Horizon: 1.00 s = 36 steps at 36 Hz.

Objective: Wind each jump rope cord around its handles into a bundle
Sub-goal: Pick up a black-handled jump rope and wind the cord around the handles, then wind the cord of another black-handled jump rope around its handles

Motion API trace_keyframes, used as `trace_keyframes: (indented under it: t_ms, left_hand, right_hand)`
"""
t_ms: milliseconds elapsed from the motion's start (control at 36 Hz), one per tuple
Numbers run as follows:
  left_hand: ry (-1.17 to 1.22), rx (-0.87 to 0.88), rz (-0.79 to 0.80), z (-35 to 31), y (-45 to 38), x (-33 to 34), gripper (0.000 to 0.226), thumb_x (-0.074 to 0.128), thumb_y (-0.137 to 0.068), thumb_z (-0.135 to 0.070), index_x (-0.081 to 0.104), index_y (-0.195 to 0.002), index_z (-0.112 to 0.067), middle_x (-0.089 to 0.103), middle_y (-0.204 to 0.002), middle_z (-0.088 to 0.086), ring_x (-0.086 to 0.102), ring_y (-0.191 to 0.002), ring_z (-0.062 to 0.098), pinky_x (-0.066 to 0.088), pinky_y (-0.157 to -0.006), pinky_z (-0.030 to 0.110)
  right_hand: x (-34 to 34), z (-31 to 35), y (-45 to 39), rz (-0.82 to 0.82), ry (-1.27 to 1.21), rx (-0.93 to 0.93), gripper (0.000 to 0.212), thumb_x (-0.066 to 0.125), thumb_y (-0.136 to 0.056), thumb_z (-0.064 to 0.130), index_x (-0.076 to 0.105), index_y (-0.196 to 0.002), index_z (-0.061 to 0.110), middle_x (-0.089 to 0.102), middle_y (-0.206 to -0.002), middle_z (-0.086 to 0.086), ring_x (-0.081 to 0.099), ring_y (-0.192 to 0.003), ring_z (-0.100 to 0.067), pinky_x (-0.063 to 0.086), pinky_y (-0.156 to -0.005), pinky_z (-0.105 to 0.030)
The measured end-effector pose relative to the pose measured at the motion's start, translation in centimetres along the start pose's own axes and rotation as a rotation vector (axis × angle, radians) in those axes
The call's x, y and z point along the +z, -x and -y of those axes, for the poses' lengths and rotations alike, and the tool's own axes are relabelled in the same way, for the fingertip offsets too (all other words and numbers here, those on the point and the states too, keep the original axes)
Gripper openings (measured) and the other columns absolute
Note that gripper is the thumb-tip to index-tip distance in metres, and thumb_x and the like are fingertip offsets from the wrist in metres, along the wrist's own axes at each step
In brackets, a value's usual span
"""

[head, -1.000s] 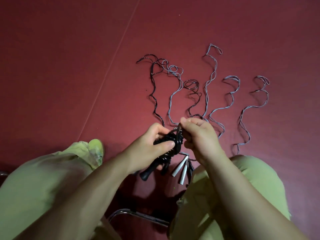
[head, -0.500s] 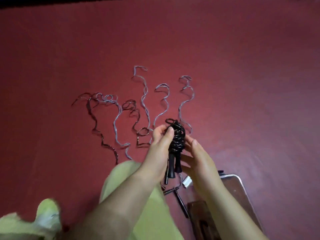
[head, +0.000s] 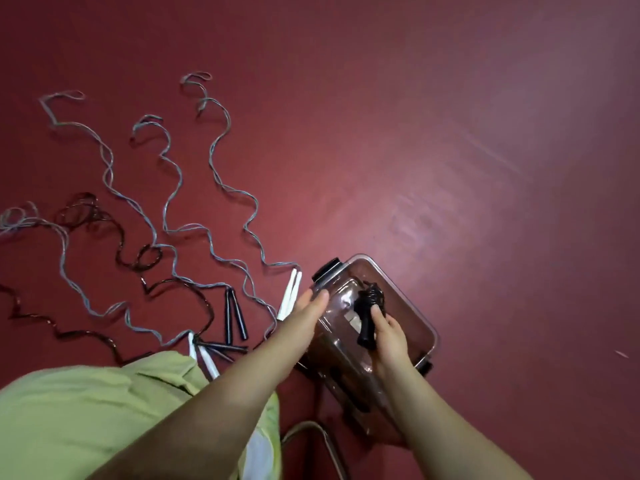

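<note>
My right hand (head: 389,337) grips a black jump rope bundle (head: 371,308), its cord wound around the two handles, and holds it over a clear plastic bin (head: 415,306). My left hand (head: 304,315) rests flat against the bin's near left rim, fingers together, holding nothing. On the red floor to the left lie several unwound ropes: grey cords (head: 214,168) with white handles (head: 290,294), and dark cords (head: 90,216) with black handles (head: 234,315).
The bin has a black latch (head: 325,268) at its far left corner and something brown inside. My green-clad knee (head: 86,410) fills the lower left. A curved metal chair tube (head: 322,441) stands below the bin. Red floor stretches to the right.
The view has swung right. The wound black bundle passed from both hands into my right hand alone and now hangs over the bin, while my left hand moved to the bin's rim.
</note>
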State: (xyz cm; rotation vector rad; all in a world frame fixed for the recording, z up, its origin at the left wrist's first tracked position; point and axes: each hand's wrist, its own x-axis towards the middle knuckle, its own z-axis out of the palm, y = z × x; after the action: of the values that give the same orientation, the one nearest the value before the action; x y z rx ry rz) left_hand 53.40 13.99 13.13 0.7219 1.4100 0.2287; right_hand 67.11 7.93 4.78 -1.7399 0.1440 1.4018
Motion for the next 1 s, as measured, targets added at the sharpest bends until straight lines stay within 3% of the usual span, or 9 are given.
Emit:
trace_keyframes:
  t_ms: [83,194,278,389,472,556,722,833,1000]
  left_hand:
    - [-0.018,-0.072,-0.019,0.6,-0.8,-0.4,0.062,0.053,-0.093,-0.044,0.035,-0.145,-0.015,0.041,-0.146,0.003,0.039,-0.133,0.019,0.026,-0.098,0.021]
    - [-0.036,-0.099,0.017,1.5,-1.6,-1.3,0.038,0.036,-0.102,-0.025,0.041,-0.139,-0.015,0.051,-0.134,0.007,0.041,-0.111,0.009,0.031,-0.073,0.015]
    - [-0.058,-0.097,0.013,2.6,-2.2,-2.3,0.038,0.042,-0.098,-0.039,0.042,-0.135,-0.03,0.052,-0.133,-0.003,0.042,-0.113,0.005,0.028,-0.09,0.017]
    - [-0.06,-0.067,-0.012,3.7,-3.0,-3.4,0.072,0.061,-0.069,-0.065,0.041,-0.132,-0.036,0.054,-0.135,-0.005,0.052,-0.113,0.004,0.033,-0.101,0.022]
    - [-0.048,-0.012,0.002,2.9,-2.5,-3.9,0.037,0.05,-0.097,-0.033,0.034,-0.13,-0.035,0.05,-0.103,-0.026,0.049,-0.085,-0.021,0.035,-0.077,0.002]
    - [-0.015,0.073,-0.028,1.4,-1.8,-5.3,0.049,0.042,-0.099,-0.032,0.024,-0.145,-0.03,0.046,-0.115,-0.019,0.045,-0.1,-0.007,0.029,-0.084,0.006]
    - [-0.04,0.274,-0.152,-2.2,1.0,-12.3,0.059,0.051,-0.096,-0.036,0.026,-0.148,-0.024,0.045,-0.132,-0.005,0.041,-0.118,0.003,0.027,-0.094,0.013]
    - [-0.058,0.384,-0.314,-2.3,5.3,-21.0,0.09,0.051,-0.063,-0.066,0.037,-0.143,-0.028,0.047,-0.139,-0.002,0.041,-0.131,0.009,0.026,-0.115,0.032]
    - [0.099,0.415,-0.515,2.7,10.0,-32.8,0.058,0.052,-0.086,-0.046,0.042,-0.138,-0.026,0.049,-0.133,-0.004,0.044,-0.122,0.003,0.028,-0.102,0.018]
  right_hand:
    - [0.1,-0.9,-3.6,-0.12,0.003,0.048,0.025,0.063,-0.092,0.028,0.061,-0.101,0.004,0.065,-0.083,-0.008,0.062,-0.072,-0.021,0.05,-0.061,-0.03]
    - [2.0,-2.5,-7.3,-0.104,-0.07,0.089,0.034,0.065,-0.091,0.029,0.063,-0.108,0.0,0.07,-0.094,-0.016,0.068,-0.078,-0.029,0.054,-0.054,-0.03]
    - [3.1,-3.6,-9.6,-0.076,-0.114,0.13,0.037,0.066,-0.089,0.027,0.058,-0.118,0.006,0.068,-0.106,-0.02,0.068,-0.088,-0.036,0.057,-0.053,-0.041]
    - [4.2,-4.3,-11.1,-0.08,0.072,0.119,0.069,0.068,-0.081,0.04,0.041,-0.14,0.015,0.058,-0.128,-0.011,0.061,-0.108,-0.032,0.051,-0.09,-0.052]
    - [4.3,-4.6,-10.4,-0.063,0.233,0.016,0.084,0.066,-0.066,0.059,0.044,-0.14,0.025,0.056,-0.135,-0.007,0.055,-0.119,-0.025,0.044,-0.103,-0.045]
    - [5.5,-3.9,-8.7,-0.033,0.273,-0.035,0.085,0.065,-0.063,0.065,0.044,-0.139,0.033,0.044,-0.143,-0.008,0.044,-0.131,-0.025,0.038,-0.109,-0.047]
    - [13.7,0.8,2.2,0.284,0.411,-0.233,0.044,0.056,-0.095,0.026,0.048,-0.138,0.017,0.055,-0.129,0.002,0.052,-0.12,-0.016,0.044,-0.101,-0.035]
    - [21.0,2.4,8.7,0.521,0.601,-0.368,0.036,0.056,-0.096,0.024,0.054,-0.132,0.019,0.059,-0.13,0.002,0.055,-0.116,-0.01,0.046,-0.094,-0.029]
    - [31.6,1.0,17.1,0.913,0.859,-0.485,0.021,0.057,-0.094,0.013,0.06,-0.113,0.021,0.066,-0.106,0.008,0.059,-0.086,0.007,0.044,-0.08,-0.008]
